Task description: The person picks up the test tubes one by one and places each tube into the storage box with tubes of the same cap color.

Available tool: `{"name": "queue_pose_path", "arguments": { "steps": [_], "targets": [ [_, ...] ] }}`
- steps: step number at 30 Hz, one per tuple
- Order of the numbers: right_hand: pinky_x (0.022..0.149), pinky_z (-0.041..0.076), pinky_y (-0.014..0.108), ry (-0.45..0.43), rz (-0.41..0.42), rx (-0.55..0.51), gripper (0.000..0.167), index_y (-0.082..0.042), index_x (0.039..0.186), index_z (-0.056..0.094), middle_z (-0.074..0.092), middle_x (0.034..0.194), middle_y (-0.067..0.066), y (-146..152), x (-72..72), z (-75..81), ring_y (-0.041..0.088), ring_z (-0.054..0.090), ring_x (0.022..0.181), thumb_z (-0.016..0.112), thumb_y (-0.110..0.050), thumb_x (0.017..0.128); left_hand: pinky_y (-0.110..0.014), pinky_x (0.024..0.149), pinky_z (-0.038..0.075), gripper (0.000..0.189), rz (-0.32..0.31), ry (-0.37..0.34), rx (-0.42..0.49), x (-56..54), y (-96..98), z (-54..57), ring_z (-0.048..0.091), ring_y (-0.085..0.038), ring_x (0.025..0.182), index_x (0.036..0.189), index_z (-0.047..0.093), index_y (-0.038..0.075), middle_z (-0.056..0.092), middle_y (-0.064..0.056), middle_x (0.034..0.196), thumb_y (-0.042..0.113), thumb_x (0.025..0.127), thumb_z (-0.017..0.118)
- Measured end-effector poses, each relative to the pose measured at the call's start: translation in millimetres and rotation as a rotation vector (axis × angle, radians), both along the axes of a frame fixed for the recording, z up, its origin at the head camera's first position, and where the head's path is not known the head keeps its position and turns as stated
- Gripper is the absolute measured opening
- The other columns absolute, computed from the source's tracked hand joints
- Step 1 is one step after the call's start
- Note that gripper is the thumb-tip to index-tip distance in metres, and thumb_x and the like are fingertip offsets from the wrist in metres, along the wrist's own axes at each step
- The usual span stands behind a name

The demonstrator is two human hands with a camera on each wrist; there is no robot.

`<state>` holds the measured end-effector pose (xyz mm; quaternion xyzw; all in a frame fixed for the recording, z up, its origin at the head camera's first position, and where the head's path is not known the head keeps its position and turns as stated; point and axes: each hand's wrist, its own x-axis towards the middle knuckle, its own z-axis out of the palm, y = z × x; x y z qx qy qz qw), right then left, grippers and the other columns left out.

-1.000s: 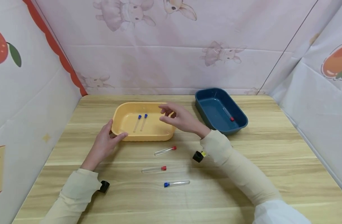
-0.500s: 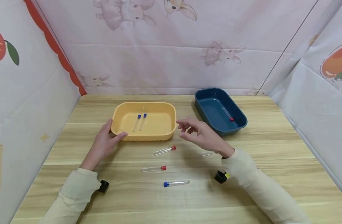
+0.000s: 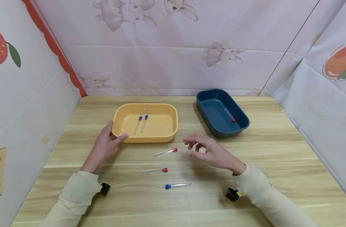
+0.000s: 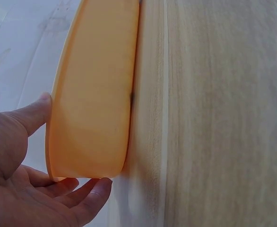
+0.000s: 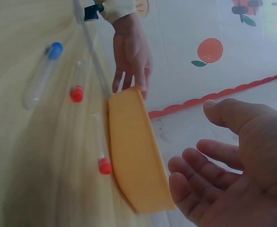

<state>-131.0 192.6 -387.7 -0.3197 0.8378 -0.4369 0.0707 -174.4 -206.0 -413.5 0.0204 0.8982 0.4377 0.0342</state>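
My left hand (image 3: 103, 148) holds the left end of a yellow plastic basin (image 3: 145, 139), thumb at the near rim and fingers round the end wall. Inside it lie two blue-capped test tubes (image 3: 138, 125). My right hand (image 3: 213, 153) hovers over the table to the right of the basin, fingers loosely bent, nothing between them. Left of that hand lies a red-capped test tube (image 3: 166, 152). Nearer the front are another red-capped test tube (image 3: 155, 171) and a blue-capped test tube (image 3: 178, 185). The table directly beneath the right hand is hidden.
A dark blue basin (image 3: 212, 111) stands at the back right, with a red-capped test tube (image 3: 229, 115) inside. Patterned cloth walls (image 3: 167, 69) rise behind the wooden table (image 3: 127, 205) and at both sides. Black wrist cameras (image 3: 232, 194) hang below the sleeves.
My right hand has moved from over the yellow basin to the right and towards the front edge. The left hand stays on the basin, and the test tubes in sight lie as before.
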Motion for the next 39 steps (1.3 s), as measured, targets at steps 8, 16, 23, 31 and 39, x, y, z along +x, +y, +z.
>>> {"name": "queue_pose_path", "arguments": {
  "steps": [8, 16, 23, 31, 39],
  "targets": [
    [0.078, 0.058, 0.033, 0.001, 0.078, 0.013, 0.035, -0.004, 0.129, 0.066, 0.068, 0.112, 0.010, 0, 12.5, -21.3, 0.021, 0.064, 0.099, 0.074, -0.019, 0.098, -0.054, 0.113, 0.039, 0.095, 0.003, -0.005, -0.012, 0.7, -0.1, 0.9, 0.035, -0.046, 0.145, 0.163, 0.002, -0.003, 0.020, -0.035, 0.161, 0.031, 0.103, 0.066],
    [0.079, 0.058, 0.031, -0.031, 0.140, 0.062, 0.037, -0.003, 0.130, 0.066, 0.067, 0.111, 0.007, -7, 23.5, -34.1, 0.023, 0.062, 0.096, 0.075, -0.016, 0.097, -0.055, 0.114, 0.038, 0.097, -0.001, -0.014, -0.009, -0.2, 0.6, 1.1, 0.034, -0.046, 0.146, 0.163, 0.000, -0.003, 0.019, -0.035, 0.161, 0.033, 0.102, 0.067],
    [0.075, 0.054, 0.027, -0.061, 0.171, 0.142, 0.040, -0.008, 0.132, 0.066, 0.063, 0.104, 0.001, -12, 31.6, -43.2, 0.017, 0.058, 0.089, 0.076, -0.024, 0.097, -0.055, 0.116, 0.036, 0.098, 0.004, -0.029, -0.008, 0.8, 0.9, 2.7, 0.031, -0.046, 0.148, 0.163, -0.001, -0.002, 0.016, -0.035, 0.163, 0.034, 0.102, 0.067],
    [0.079, 0.053, 0.023, -0.095, 0.184, 0.215, 0.039, -0.012, 0.131, 0.068, 0.062, 0.106, -0.005, -19, 38.7, -46.2, 0.011, 0.056, 0.092, 0.079, -0.021, 0.095, -0.057, 0.118, 0.031, 0.098, 0.005, -0.020, -0.032, -0.3, 0.0, 2.6, 0.028, -0.047, 0.149, 0.163, 0.001, -0.003, 0.017, -0.035, 0.163, 0.035, 0.102, 0.067],
    [0.075, 0.048, 0.019, -0.016, 0.194, 0.282, 0.037, -0.013, 0.128, 0.070, 0.061, 0.102, -0.008, -28, 43.7, -46.9, 0.008, 0.054, 0.089, 0.079, -0.023, 0.094, -0.058, 0.118, 0.031, 0.098, 0.007, -0.026, -0.035, -0.5, 0.3, 2.7, 0.028, -0.047, 0.149, 0.163, 0.001, -0.003, 0.018, -0.035, 0.162, 0.035, 0.102, 0.067]
  ]
}}
